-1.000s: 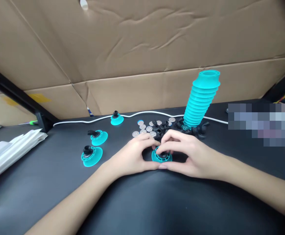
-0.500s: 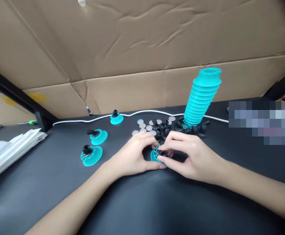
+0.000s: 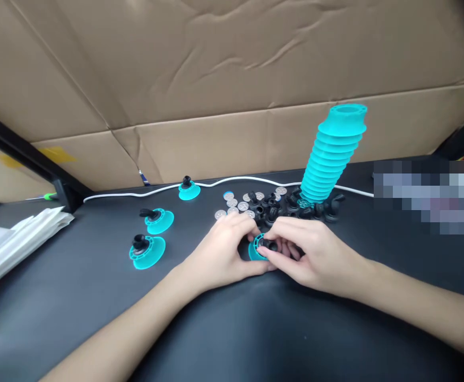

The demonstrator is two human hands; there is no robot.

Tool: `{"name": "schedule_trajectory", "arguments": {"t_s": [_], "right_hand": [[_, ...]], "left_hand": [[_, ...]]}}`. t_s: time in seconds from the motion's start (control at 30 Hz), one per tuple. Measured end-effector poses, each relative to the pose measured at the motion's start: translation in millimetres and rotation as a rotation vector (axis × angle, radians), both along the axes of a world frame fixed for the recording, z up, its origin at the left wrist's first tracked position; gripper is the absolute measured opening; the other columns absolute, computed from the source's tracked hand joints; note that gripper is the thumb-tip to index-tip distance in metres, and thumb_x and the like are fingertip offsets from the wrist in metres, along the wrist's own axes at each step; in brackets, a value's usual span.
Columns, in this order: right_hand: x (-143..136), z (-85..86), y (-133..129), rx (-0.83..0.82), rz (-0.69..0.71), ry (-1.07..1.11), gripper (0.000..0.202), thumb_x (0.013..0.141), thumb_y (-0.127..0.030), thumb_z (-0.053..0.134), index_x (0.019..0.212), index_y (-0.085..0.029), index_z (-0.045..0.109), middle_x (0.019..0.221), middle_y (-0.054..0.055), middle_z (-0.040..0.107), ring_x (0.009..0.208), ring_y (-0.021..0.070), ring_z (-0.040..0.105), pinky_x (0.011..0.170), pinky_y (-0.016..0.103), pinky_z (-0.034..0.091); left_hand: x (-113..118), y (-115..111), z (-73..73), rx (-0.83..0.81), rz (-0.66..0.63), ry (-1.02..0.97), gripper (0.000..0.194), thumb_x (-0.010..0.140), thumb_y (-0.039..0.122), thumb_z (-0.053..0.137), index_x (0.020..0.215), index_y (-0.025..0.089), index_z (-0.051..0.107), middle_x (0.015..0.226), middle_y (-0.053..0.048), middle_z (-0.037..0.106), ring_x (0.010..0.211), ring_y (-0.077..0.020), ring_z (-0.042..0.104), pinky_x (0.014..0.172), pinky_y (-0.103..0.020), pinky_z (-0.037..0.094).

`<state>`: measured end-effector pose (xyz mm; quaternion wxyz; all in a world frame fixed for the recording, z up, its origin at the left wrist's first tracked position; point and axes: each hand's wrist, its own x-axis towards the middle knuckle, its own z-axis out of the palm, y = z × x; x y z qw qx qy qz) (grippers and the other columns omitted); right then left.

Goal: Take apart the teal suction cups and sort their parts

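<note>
My left hand (image 3: 232, 246) is closed around the left side of a turquoise cone-shaped piece (image 3: 256, 252), thumb in front and fingers behind. With thumb and fingertips, my right hand (image 3: 301, 249) grips a black fitting (image 3: 271, 244) at the middle of that piece. Its lower part is hidden by my fingers. Just beyond my hands lie several black fittings (image 3: 272, 214) and several grey metal discs (image 3: 243, 206). To the left stand three turquoise cones with black fittings on them: a near one (image 3: 148, 253), a middle one (image 3: 161, 221) and a far one (image 3: 189, 191).
A tall leaning stack of turquoise cones (image 3: 331, 154) stands at the back right. A white cable (image 3: 152, 195) runs along the cardboard wall (image 3: 216, 143). White paper or bags (image 3: 25, 239) lie at the left edge, beside a black frame post (image 3: 67, 193). The right side is blurred out.
My right hand's fingers have shifted slightly around the black fitting, which now shows more to the right. My left hand keeps its hold. The view has shifted a little.
</note>
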<state>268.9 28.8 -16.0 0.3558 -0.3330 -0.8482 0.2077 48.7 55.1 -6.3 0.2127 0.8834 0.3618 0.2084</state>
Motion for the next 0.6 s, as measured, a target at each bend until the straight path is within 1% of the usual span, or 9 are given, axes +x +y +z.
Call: {"name": "schedule_trajectory", "arguments": {"t_s": [0.13, 0.2, 0.23, 0.33, 0.43, 0.5, 0.6], "right_hand": [[4.0, 5.2, 3.5, -0.029, 0.049, 0.002, 0.008, 0.098, -0.019, 0.069, 0.091, -0.018, 0.065, 0.075, -0.001, 0.058, 0.061, 0.0117, 0.053, 0.057, 0.024, 0.046], [7.8, 6.8, 6.0, -0.071, 0.07, 0.003, 0.002, 0.098, -0.02, 0.07, 0.098, -0.018, 0.07, 0.077, -0.001, 0.06, 0.062, 0.0117, 0.055, 0.057, 0.025, 0.047], [9.9, 7.1, 7.5, -0.095, 0.084, 0.002, 0.005, 0.099, -0.021, 0.07, 0.102, -0.018, 0.072, 0.079, 0.0, 0.062, 0.063, 0.012, 0.056, 0.059, 0.025, 0.049], [16.1, 6.5, 12.7, -0.133, 0.146, -0.01, 0.015, 0.102, -0.024, 0.068, 0.115, -0.02, 0.076, 0.094, 0.004, 0.067, 0.076, 0.0148, 0.064, 0.068, 0.028, 0.055], [20.7, 4.8, 17.6, -0.122, 0.178, 0.006, 0.02, 0.102, -0.027, 0.068, 0.12, -0.025, 0.079, 0.108, 0.007, 0.067, 0.09, 0.0188, 0.068, 0.077, 0.032, 0.06], [22.7, 4.1, 20.1, -0.115, 0.17, 0.028, 0.023, 0.101, -0.026, 0.069, 0.122, -0.027, 0.079, 0.107, 0.007, 0.067, 0.091, 0.0196, 0.069, 0.081, 0.034, 0.062], [24.6, 4.3, 22.6, -0.129, 0.184, 0.061, 0.025, 0.101, -0.027, 0.071, 0.124, -0.026, 0.078, 0.103, 0.006, 0.069, 0.09, 0.0192, 0.07, 0.082, 0.034, 0.062]], "left_hand": [[-0.1, -0.6, -1.7, -0.017, -0.004, -0.03, 0.041, 0.082, 0.042, 0.088, 0.087, 0.02, 0.055, 0.089, 0.0, 0.063, 0.083, -0.0198, 0.054, 0.074, -0.033, 0.04], [-0.6, -0.6, -1.4, -0.024, -0.013, -0.034, 0.044, 0.08, 0.046, 0.09, 0.087, 0.02, 0.055, 0.088, 0.0, 0.063, 0.084, -0.0201, 0.055, 0.075, -0.033, 0.041], [-1.2, -0.4, -0.7, -0.025, -0.02, -0.028, 0.045, 0.08, 0.048, 0.091, 0.087, 0.02, 0.056, 0.089, -0.001, 0.063, 0.084, -0.0205, 0.055, 0.076, -0.034, 0.042], [-4.0, 1.2, 2.1, -0.025, -0.047, 0.001, 0.043, 0.08, 0.051, 0.091, 0.089, 0.02, 0.062, 0.094, -0.003, 0.066, 0.09, -0.0226, 0.057, 0.082, -0.036, 0.044], [-7.4, 3.5, 4.5, -0.029, -0.081, 0.003, 0.038, 0.083, 0.052, 0.088, 0.096, 0.021, 0.07, 0.099, -0.003, 0.068, 0.096, -0.024, 0.059, 0.089, -0.038, 0.045], [-9.2, 4.5, 5.0, -0.039, -0.094, -0.005, 0.036, 0.084, 0.052, 0.087, 0.099, 0.023, 0.073, 0.1, -0.002, 0.068, 0.098, -0.0237, 0.059, 0.09, -0.037, 0.045], [-10.6, 5.1, 3.7, -0.051, -0.093, -0.013, 0.038, 0.083, 0.054, 0.088, 0.1, 0.022, 0.075, 0.098, -0.002, 0.066, 0.096, -0.0228, 0.058, 0.089, -0.036, 0.046]]}}
